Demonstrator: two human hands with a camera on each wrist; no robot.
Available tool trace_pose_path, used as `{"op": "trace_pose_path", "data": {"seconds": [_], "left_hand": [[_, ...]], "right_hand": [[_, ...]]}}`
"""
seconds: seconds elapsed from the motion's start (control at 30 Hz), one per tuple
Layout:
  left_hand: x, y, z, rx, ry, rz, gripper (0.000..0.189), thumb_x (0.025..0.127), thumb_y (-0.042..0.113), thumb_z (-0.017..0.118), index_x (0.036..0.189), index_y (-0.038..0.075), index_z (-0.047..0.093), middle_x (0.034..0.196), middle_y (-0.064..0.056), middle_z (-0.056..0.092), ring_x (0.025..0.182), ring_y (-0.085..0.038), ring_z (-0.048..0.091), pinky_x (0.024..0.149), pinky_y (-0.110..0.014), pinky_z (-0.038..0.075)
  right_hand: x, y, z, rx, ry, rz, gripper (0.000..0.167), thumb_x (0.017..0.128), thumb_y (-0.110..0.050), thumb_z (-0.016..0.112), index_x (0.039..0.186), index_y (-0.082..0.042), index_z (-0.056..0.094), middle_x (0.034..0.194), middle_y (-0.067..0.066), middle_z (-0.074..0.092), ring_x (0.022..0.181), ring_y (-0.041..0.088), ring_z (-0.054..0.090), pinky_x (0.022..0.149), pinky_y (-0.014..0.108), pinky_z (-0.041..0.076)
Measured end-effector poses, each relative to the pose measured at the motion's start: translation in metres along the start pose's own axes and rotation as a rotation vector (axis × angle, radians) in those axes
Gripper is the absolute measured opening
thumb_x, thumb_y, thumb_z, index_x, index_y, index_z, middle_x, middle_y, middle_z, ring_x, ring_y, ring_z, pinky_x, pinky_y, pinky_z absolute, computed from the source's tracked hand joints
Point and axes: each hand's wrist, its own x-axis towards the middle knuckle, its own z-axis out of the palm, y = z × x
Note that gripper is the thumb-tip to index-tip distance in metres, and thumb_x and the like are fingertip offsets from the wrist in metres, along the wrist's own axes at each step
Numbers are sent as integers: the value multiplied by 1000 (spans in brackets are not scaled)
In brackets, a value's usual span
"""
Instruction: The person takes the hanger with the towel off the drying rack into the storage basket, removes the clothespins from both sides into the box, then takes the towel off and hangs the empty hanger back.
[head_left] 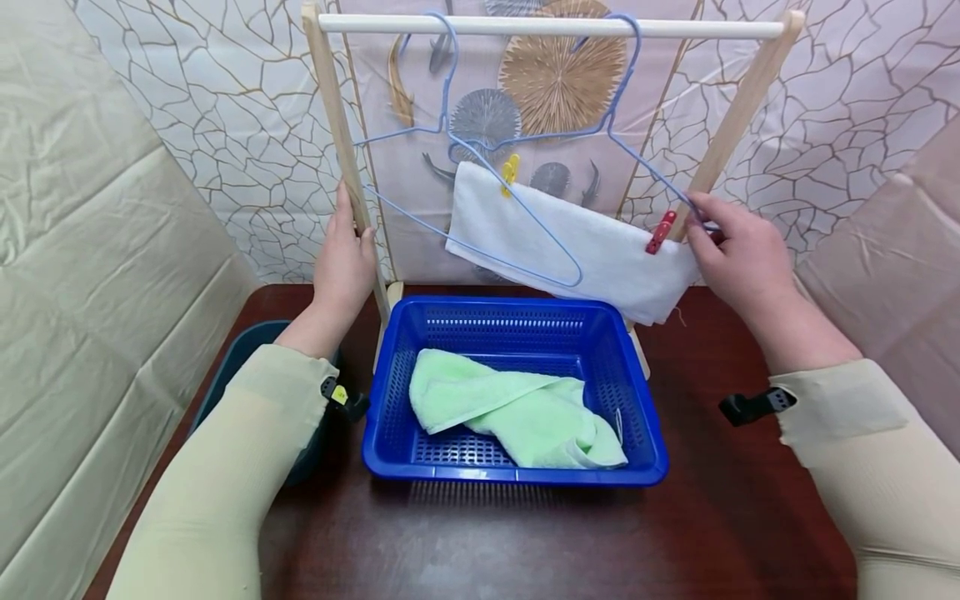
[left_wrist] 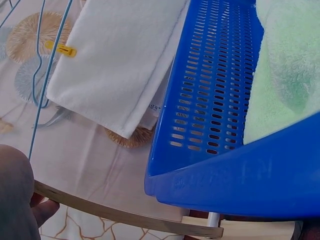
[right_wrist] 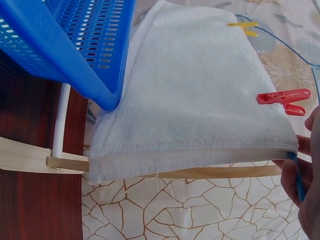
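A white towel (head_left: 570,233) hangs from a blue wire hanger (head_left: 525,136), fixed by a yellow clothespin (head_left: 509,173) and a red clothespin (head_left: 661,232). My right hand (head_left: 750,250) pinches the right end of that hanger beside the red clothespin; in the right wrist view the fingers sit at the towel's corner. My left hand (head_left: 345,262) holds the left post (head_left: 337,125) of a wooden clothes rack, thumb on one side and fingers on the other. Another blue hanger (head_left: 517,200) with no cloth on it hangs in front, crossing the towel in the head view.
Below the rack sits a blue plastic basket (head_left: 652,454) holding a green towel (head_left: 502,408). A dark teal container (head_left: 240,346) stands at the left, partly hidden by my left arm. The white top bar (head_left: 525,27) carries both hangers. Patterned cloth hangs behind.
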Motion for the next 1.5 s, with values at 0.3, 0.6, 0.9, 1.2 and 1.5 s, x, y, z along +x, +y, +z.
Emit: {"op": "trace_pose_path", "data": {"seconds": [0.3, 0.6, 0.9, 1.2, 1.5], "left_hand": [[-1, 2, 0, 6, 2, 6, 74, 107, 25, 43, 158, 34, -9, 150, -18, 39, 113, -37, 60, 84, -52, 53], [-1, 3, -1, -40, -5, -7, 74, 107, 24, 43, 158, 38, -9, 150, -17, 38, 114, -35, 60, 83, -51, 54], [-2, 4, -5, -122, -54, -51, 75, 107, 25, 43, 154, 46, -12, 152, -12, 36, 129, -29, 51, 92, -48, 53], [-4, -2, -7, -230, -85, -50, 73, 107, 22, 41, 152, 51, -9, 154, -10, 32, 135, -24, 44, 94, -47, 52], [-8, -2, -8, -201, -48, -76, 67, 106, 23, 43, 158, 40, 4, 149, -12, 35, 130, -24, 48, 90, -42, 55]], "right_hand": [[1, 1, -7, 58, -38, 136, 38, 102, -28, 50, 137, -19, 60, 113, 17, 69, 98, 38, 67, 66, 19, 43], [-1, 3, -15, 140, 47, 153, 37, 101, -31, 52, 134, -21, 63, 105, 10, 71, 77, -9, 55, 62, 6, 38], [-6, 8, -19, 317, 111, 183, 30, 100, -27, 59, 121, -8, 68, 78, -24, 57, 68, -3, 55, 58, 10, 42], [-14, 14, -22, 255, 199, 184, 27, 98, -29, 60, 106, -5, 68, 75, -25, 52, 68, -3, 48, 62, 16, 36], [-23, 24, -22, 226, 251, 159, 29, 97, -28, 61, 103, -1, 69, 75, -27, 49, 72, -3, 43, 67, 16, 32]]}}
